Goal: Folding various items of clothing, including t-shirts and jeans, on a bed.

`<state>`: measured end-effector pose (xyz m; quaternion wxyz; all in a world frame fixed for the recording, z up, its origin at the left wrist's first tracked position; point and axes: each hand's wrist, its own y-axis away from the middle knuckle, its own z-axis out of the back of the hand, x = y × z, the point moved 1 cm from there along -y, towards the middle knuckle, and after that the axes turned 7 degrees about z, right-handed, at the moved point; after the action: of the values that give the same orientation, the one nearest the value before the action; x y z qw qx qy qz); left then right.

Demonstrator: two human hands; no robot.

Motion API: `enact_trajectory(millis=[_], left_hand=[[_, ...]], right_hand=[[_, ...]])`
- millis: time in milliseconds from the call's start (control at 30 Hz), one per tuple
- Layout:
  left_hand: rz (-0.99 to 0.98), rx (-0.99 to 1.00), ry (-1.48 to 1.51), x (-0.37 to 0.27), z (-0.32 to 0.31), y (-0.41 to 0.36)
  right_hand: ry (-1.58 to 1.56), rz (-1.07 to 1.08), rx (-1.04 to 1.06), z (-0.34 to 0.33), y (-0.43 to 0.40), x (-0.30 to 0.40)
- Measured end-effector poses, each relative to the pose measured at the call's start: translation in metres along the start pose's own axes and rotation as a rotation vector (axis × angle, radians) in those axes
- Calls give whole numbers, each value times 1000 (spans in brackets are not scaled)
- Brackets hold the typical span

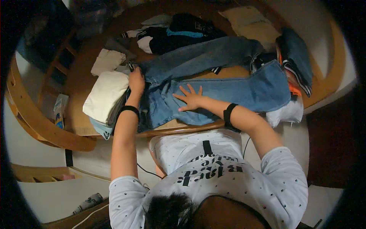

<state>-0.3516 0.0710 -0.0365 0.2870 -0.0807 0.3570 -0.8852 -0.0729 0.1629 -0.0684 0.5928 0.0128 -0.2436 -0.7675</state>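
Note:
A pair of blue denim jeans (226, 91) lies spread across the wooden bed platform, its legs pointing right and its waist at the left. My left hand (136, 81) grips the waist end, the fingers curled and partly hidden. On the nearer leg, close to the crotch, my right hand (191, 98) rests palm down with its fingers spread, holding nothing. Just left of my left hand sits a stack of folded clothes, topped by a cream garment (107, 94). A light blue garment (101, 128) sticks out beneath it.
Behind the jeans is a heap of dark clothes (183, 34). A beige folded cloth (251, 24) lies at the back right. More clothes, including folded denim (297, 57) and a white garment (287, 111), are piled right. The curved wooden bed rail (43, 120) bounds the left side.

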Motion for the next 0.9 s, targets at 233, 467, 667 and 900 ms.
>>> enact_trajectory(millis=[233, 467, 667, 900], left_hand=[[593, 356, -58, -46, -52, -13], [420, 268, 387, 16, -58, -27], [344, 39, 350, 84, -9, -84], [444, 473, 81, 117, -63, -55]], right_hand=[[-49, -10, -18, -11, -3, -14], [-67, -17, 12, -11, -9, -6], [-48, -33, 47, -11, -8, -10], [-52, -29, 54, -5, -8, -3]])
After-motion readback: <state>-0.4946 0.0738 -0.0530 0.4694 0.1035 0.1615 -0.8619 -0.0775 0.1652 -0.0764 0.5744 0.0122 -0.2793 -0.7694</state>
